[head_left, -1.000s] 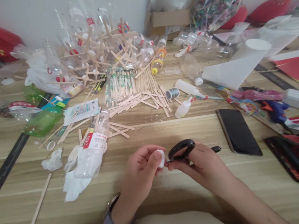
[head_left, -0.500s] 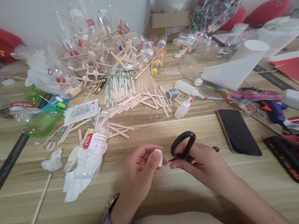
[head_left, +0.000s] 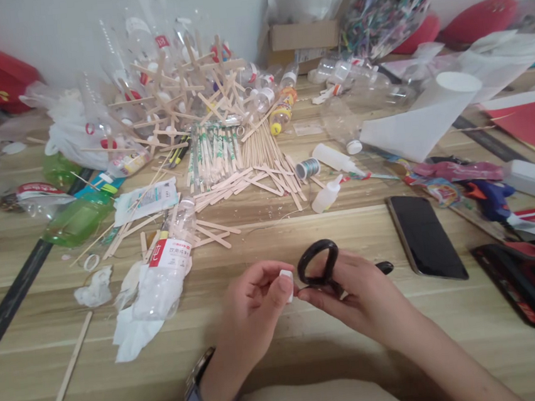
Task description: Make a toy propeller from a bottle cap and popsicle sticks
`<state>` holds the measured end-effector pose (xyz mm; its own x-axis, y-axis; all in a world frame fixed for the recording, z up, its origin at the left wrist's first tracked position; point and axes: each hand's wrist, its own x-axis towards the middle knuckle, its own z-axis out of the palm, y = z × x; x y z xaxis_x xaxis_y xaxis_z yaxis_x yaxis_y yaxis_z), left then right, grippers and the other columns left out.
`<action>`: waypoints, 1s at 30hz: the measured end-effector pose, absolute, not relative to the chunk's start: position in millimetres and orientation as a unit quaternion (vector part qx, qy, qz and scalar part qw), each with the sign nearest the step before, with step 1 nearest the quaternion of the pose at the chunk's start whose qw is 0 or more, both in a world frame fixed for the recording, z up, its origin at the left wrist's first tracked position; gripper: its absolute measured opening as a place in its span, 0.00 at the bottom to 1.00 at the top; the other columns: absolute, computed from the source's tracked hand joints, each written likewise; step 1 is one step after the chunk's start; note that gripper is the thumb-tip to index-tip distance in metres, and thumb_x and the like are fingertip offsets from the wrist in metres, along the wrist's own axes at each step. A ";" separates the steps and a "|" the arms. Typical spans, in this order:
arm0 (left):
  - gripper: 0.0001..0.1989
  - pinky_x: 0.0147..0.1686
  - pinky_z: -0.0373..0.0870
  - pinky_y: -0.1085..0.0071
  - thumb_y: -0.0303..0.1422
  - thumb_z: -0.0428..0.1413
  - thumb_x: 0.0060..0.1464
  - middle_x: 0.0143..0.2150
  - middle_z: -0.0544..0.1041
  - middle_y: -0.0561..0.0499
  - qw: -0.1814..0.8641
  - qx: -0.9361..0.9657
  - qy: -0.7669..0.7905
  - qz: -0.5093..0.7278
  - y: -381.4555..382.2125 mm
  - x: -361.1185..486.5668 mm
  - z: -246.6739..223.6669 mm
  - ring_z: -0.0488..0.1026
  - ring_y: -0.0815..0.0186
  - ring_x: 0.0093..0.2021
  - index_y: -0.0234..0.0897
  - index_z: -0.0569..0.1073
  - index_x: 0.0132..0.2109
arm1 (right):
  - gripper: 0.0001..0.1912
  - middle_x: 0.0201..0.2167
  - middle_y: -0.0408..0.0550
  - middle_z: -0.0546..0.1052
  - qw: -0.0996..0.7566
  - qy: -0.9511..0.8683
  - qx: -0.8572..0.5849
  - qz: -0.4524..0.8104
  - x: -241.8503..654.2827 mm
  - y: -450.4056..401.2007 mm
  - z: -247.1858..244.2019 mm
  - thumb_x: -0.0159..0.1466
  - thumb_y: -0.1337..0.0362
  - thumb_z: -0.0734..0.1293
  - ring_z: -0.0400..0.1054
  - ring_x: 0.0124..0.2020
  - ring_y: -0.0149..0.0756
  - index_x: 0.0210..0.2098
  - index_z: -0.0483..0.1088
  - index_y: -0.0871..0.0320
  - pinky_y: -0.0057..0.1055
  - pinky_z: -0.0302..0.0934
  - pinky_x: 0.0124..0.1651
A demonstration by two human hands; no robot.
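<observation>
My left hand (head_left: 256, 309) pinches a small white bottle cap (head_left: 287, 284) between thumb and fingers, low in the middle of the head view. Just to the right, my right hand (head_left: 359, 289) is closed around black-handled scissors (head_left: 319, 263). One handle loop stands up above my fingers, and another black part sticks out behind the hand. The scissors' tip points left at the cap; whether it touches the cap I cannot tell. Most of the blades are hidden by my fingers. Both hands are held over the wooden table (head_left: 311, 360).
A plastic bottle (head_left: 167, 267) lies on tissue at left, near a lone craft stick (head_left: 73, 359). A phone (head_left: 426, 237) and a black-red tool case (head_left: 532, 291) lie right. Beyond are small glue bottles (head_left: 327, 195), a thread spool (head_left: 307, 168), heaped sticks and bottles, and a glue gun (head_left: 489, 199).
My right hand has moved slightly left with the scissors, closing the gap to the cap. The cap has turned a little in my left hand.
</observation>
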<state>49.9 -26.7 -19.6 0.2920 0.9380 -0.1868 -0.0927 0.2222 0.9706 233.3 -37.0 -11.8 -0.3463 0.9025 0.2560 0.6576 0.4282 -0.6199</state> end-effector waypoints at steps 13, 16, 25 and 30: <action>0.19 0.22 0.62 0.73 0.49 0.57 0.55 0.25 0.76 0.51 0.703 0.379 0.428 0.424 -22.1 53.0 -26.9 0.68 0.67 0.24 0.36 0.77 0.37 | 0.15 0.21 0.41 0.72 0.346 -0.713 -0.544 0.274 229.0 -39.5 -7.7 0.65 0.51 0.65 0.61 0.19 0.29 0.29 0.69 0.55 0.26 0.54 0.21; 0.18 0.22 0.62 0.73 0.49 0.58 0.55 0.24 0.76 0.51 0.704 0.372 0.425 0.431 -22.9 53.1 -26.6 0.68 0.67 0.24 0.37 0.77 0.37 | 0.15 0.20 0.40 0.72 0.349 -0.691 -0.565 0.284 226.7 -37.7 -9.1 0.63 0.51 0.66 0.63 0.18 0.30 0.28 0.68 0.55 0.26 0.55 0.20; 0.18 0.23 0.65 0.74 0.48 0.58 0.56 0.31 0.81 0.47 0.712 0.354 0.391 0.463 -24.3 55.9 -24.8 0.71 0.67 0.26 0.35 0.76 0.35 | 0.11 0.22 0.43 0.78 0.359 -0.615 -0.621 0.326 223.4 -36.7 -10.8 0.57 0.55 0.70 0.75 0.24 0.38 0.27 0.67 0.54 0.27 0.64 0.24; 0.18 0.23 0.66 0.75 0.47 0.59 0.56 0.26 0.79 0.49 0.717 0.330 0.388 0.476 -25.6 56.1 -24.9 0.71 0.69 0.24 0.34 0.77 0.36 | 0.09 0.23 0.44 0.79 0.370 -0.618 -0.631 0.289 227.0 -35.9 -11.8 0.58 0.56 0.68 0.74 0.23 0.38 0.29 0.68 0.54 0.27 0.64 0.24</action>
<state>56.1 -25.6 -24.9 0.2446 0.9387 -0.2430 -0.4266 0.3292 0.8424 227.0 -35.9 -11.8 0.0698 0.9932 0.0931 0.5650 0.0376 -0.8243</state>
